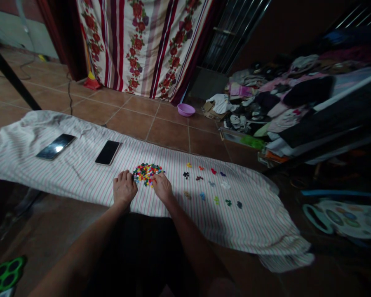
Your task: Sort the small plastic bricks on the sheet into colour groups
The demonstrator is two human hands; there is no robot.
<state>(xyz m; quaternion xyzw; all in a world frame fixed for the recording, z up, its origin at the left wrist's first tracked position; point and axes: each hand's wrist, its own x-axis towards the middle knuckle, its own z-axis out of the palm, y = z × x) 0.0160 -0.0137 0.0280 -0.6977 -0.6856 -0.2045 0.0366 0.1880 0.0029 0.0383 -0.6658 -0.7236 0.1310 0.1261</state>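
Observation:
A heap of small multicoloured pieces (pixel 146 171), perhaps beads or tiny blocks, lies on a striped cloth (pixel 160 206). My left hand (pixel 124 189) rests on the cloth at the heap's left edge, fingers bent but slightly apart, holding nothing I can see. At the right edge, my right hand (pixel 163 187) has its fingertips pinched together among the pieces; what is between them is too small to make out. Further right are small groups sorted by colour, among them yellow pieces (pixel 189 165), black pieces (pixel 186 175), white pieces (pixel 225 185) and blue pieces (pixel 202 196).
Two phones lie left of the heap: a dark phone (pixel 108 153) and a phone with a bright reflection (pixel 56 147). On the tiled floor beyond are a purple basin (pixel 186 109) and a red broom (pixel 92 81). Clothes (pixel 266 95) are piled at the right, near a floral curtain (pixel 136 45).

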